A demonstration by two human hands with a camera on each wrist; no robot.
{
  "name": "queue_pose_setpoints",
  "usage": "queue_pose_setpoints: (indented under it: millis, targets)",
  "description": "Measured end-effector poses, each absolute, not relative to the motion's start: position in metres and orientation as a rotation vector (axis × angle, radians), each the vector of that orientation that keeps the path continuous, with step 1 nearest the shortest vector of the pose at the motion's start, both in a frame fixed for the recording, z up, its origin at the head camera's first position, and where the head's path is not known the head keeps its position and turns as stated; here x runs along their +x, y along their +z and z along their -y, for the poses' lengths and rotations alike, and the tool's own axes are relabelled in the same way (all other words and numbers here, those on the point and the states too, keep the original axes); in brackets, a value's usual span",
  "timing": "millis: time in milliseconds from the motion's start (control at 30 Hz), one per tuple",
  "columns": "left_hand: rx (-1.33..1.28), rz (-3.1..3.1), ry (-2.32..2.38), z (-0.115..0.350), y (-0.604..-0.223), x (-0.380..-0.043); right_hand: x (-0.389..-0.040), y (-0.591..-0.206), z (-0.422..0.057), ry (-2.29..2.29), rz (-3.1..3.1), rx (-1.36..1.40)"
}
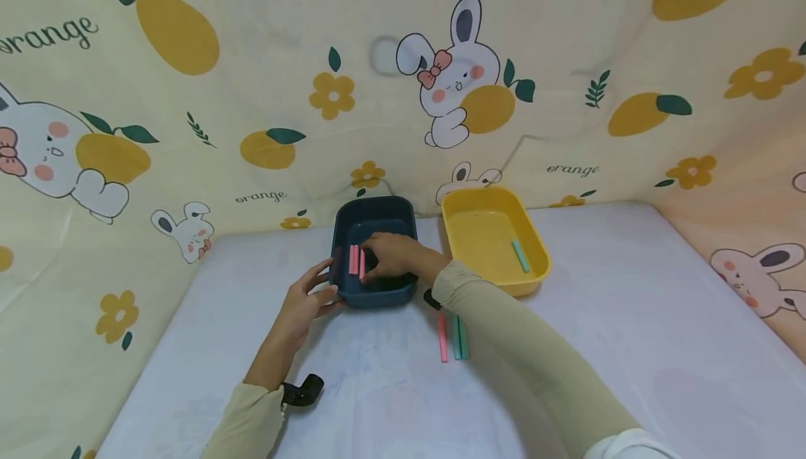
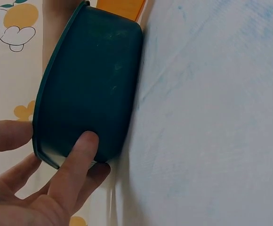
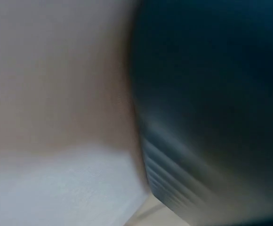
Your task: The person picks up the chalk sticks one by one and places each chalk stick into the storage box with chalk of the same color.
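Observation:
At the dark blue basin (image 1: 378,300), my left hand (image 1: 302,308) holds the near left corner, its thumb and fingers spread around the wall. The left wrist view shows those fingertips (image 2: 87,141) against the basin's side and rim. My right hand (image 1: 393,256) reaches down inside the basin and pinches a pink chalk stick (image 1: 362,264) between thumb and fingers. Just left of it, two more pink chalk sticks (image 1: 354,260) lie side by side in the basin. The right wrist view is blurred, with a dark surface filling its right side; the fingers are hidden there.
A yellow basin (image 1: 494,196) stands to the right, holding one green chalk stick (image 1: 520,256). On the white-covered table (image 1: 378,389), a pink chalk stick (image 1: 443,338) and two green chalk sticks (image 1: 461,338) lie beneath my right forearm. A printed cloth (image 1: 378,11) hangs behind.

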State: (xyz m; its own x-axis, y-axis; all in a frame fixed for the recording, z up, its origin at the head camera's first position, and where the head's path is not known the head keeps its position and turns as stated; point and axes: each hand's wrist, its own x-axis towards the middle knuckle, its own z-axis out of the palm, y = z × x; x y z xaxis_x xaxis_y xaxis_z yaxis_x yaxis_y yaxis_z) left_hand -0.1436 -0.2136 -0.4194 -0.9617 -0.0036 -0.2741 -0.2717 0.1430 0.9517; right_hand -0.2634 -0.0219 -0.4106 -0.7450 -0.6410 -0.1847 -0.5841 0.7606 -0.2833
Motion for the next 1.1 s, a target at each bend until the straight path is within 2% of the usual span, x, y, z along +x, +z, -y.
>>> queue_pose_setpoints:
  millis: [567,867,1100]
  targets:
    - [-0.263,-2.205,1.920,0.213,-0.421,-0.144,-0.275,-0.417,0.034,-0.298,-2.656,-0.870]
    - [-0.261,-2.205,1.908,0.215,-0.417,-0.140,-0.271,-0.410,0.024,-0.388,-2.652,-0.973]
    - [-0.263,-2.195,1.897,0.214,-0.418,-0.141,-0.252,-0.403,0.005,-0.401,-2.706,-1.112]
